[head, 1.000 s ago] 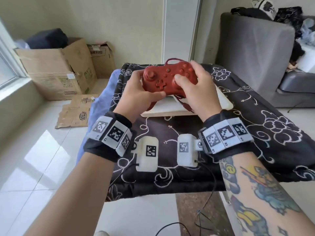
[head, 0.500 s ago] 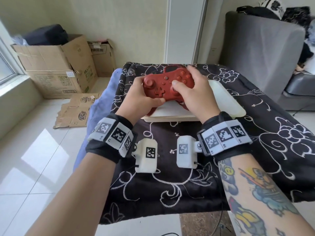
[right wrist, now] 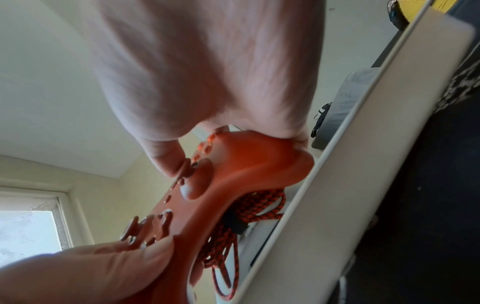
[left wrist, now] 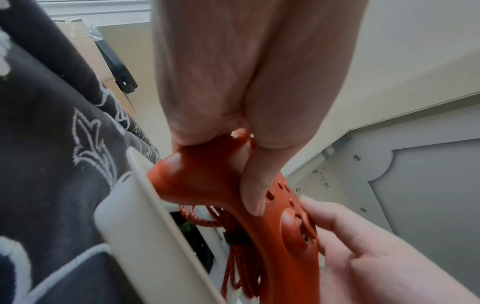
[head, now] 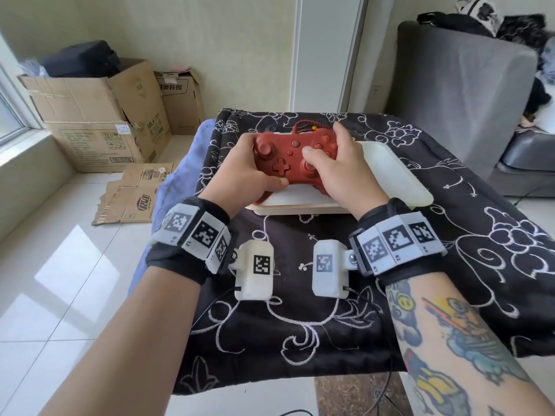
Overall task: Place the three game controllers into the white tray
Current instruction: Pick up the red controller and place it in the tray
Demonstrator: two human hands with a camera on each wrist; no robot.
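Both hands keep a full grip on the red controller (head: 295, 159), left hand (head: 240, 178) wrapped round its left handle w/ thumb on the lower edge, right hand (head: 345, 172) round the right handle w/ thumb by the buttons. Vs. 1 s ago the controller sits lower and closer in over the near-left part of the white tray (head: 399, 175), its braided red cable (left wrist: 233, 257) bundled beneath and hanging into the tray. The tray lies on the black patterned cloth (head: 300, 325) covering the bench; cardboard boxes (head: 99, 115) stand at left.
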